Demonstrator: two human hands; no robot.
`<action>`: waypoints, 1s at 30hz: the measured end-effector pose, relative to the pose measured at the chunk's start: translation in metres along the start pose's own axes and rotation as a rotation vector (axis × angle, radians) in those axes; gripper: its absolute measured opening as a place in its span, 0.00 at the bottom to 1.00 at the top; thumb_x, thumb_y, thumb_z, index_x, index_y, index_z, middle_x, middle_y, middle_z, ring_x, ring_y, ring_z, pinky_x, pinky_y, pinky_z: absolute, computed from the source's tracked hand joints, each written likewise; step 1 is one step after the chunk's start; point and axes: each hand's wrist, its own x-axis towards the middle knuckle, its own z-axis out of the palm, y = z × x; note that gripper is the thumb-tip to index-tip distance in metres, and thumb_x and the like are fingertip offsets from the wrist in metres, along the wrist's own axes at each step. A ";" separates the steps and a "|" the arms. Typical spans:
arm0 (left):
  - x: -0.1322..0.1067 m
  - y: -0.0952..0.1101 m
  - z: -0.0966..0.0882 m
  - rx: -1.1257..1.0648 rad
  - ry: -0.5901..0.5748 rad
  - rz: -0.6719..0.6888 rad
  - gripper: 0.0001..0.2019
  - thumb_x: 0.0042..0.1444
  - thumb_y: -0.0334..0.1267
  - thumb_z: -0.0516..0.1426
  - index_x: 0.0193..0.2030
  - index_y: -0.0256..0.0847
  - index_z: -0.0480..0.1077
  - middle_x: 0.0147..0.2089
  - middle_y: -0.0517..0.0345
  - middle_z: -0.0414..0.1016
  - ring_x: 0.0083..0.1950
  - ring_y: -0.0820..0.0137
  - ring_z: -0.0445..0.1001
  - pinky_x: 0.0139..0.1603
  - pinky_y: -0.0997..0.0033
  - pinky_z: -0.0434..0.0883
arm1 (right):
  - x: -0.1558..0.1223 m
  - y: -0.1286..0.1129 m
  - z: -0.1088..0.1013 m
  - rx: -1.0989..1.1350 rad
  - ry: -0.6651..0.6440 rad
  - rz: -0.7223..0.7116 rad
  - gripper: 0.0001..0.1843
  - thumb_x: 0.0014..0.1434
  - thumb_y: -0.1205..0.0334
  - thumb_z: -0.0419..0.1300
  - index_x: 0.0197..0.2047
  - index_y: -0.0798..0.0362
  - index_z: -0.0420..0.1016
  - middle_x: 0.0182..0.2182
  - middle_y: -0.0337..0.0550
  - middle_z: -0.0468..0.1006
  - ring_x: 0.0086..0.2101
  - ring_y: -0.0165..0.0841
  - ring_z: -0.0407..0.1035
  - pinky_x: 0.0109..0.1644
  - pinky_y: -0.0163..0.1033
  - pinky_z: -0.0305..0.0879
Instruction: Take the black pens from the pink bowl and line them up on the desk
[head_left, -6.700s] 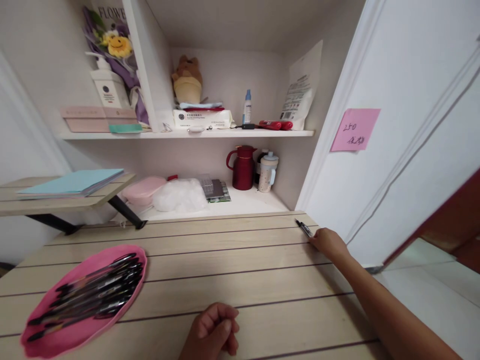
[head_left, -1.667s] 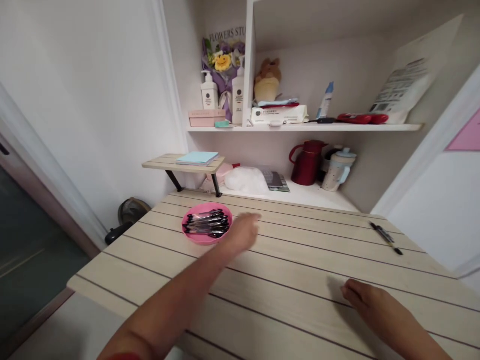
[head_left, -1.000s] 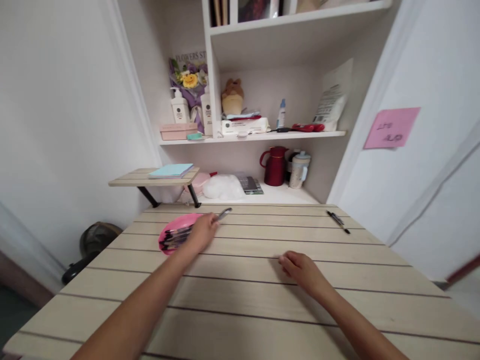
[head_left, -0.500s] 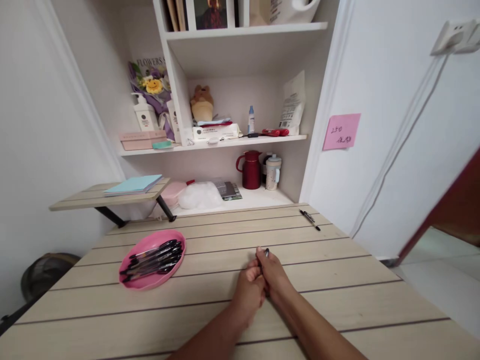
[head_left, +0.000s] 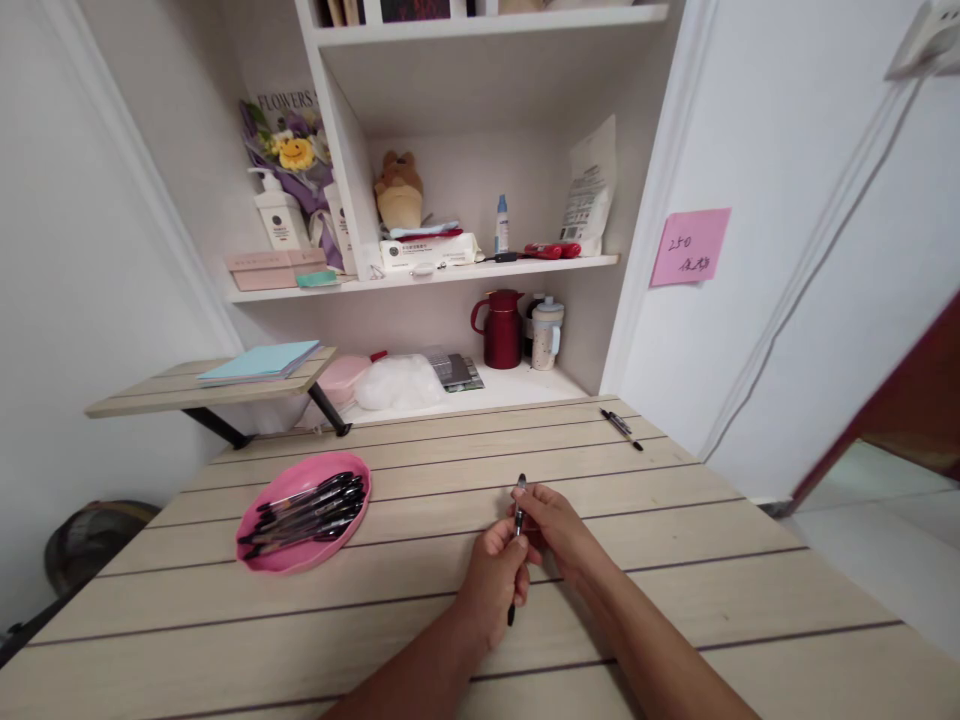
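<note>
A black pen [head_left: 519,519] is held upright-slanting between my two hands, above the middle of the wood-slat table [head_left: 420,620]. My left hand [head_left: 491,575] is closed around its lower part, and the black end sticks out below the fingers. With thumb and fingers, my right hand [head_left: 551,520] pinches the pen near its upper end. To the left, a pink bowl [head_left: 259,495] holds a bundle of several black pens [head_left: 311,513]. Toward the back right edge of the table lie a black pen [head_left: 621,428] and a small clear-and-dark piece beside it.
A small raised shelf [head_left: 165,397] with blue paper [head_left: 261,362] stands at the back left. Behind the table, a white cabinet holds a red jug [head_left: 502,332], a light cup [head_left: 547,335] and a plastic bag [head_left: 399,383]. A pink note [head_left: 690,247] is on the right wall.
My hands have turned and the pen now shows along most of its length, where before only its tip showed. The camera view has shifted slightly.
</note>
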 end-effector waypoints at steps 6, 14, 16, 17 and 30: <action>-0.002 0.000 -0.001 -0.016 -0.032 -0.042 0.17 0.46 0.44 0.56 0.40 0.36 0.64 0.22 0.65 0.67 0.11 0.86 0.50 0.12 0.81 0.44 | 0.009 -0.002 -0.009 0.095 0.155 -0.140 0.20 0.42 0.49 0.63 0.32 0.57 0.70 0.21 0.38 0.73 0.16 0.22 0.61 0.18 0.29 0.57; -0.002 0.002 -0.001 -0.046 -0.038 -0.046 0.19 0.47 0.45 0.56 0.43 0.36 0.64 0.22 0.64 0.67 0.11 0.86 0.50 0.12 0.80 0.44 | 0.016 -0.007 -0.019 0.251 0.333 -0.183 0.21 0.42 0.51 0.64 0.37 0.54 0.69 0.24 0.39 0.75 0.20 0.25 0.66 0.23 0.30 0.63; -0.002 0.003 -0.001 -0.046 -0.031 -0.053 0.19 0.47 0.45 0.56 0.44 0.36 0.64 0.23 0.64 0.67 0.11 0.86 0.50 0.13 0.80 0.44 | 0.017 -0.006 -0.018 0.238 0.333 -0.165 0.19 0.41 0.52 0.64 0.35 0.54 0.69 0.23 0.38 0.74 0.20 0.25 0.66 0.23 0.30 0.62; -0.002 0.003 -0.002 -0.046 -0.029 -0.055 0.19 0.47 0.45 0.56 0.44 0.36 0.64 0.23 0.64 0.66 0.11 0.86 0.50 0.13 0.80 0.44 | 0.018 -0.005 -0.018 0.220 0.341 -0.149 0.19 0.41 0.53 0.64 0.34 0.54 0.69 0.23 0.38 0.73 0.21 0.26 0.66 0.23 0.31 0.62; -0.001 0.001 -0.001 0.005 -0.040 -0.045 0.21 0.46 0.48 0.56 0.42 0.34 0.65 0.24 0.64 0.66 0.11 0.86 0.50 0.12 0.79 0.43 | 0.054 -0.018 -0.117 -0.566 0.504 -0.166 0.09 0.43 0.63 0.56 0.31 0.53 0.70 0.17 0.35 0.71 0.20 0.28 0.66 0.22 0.31 0.58</action>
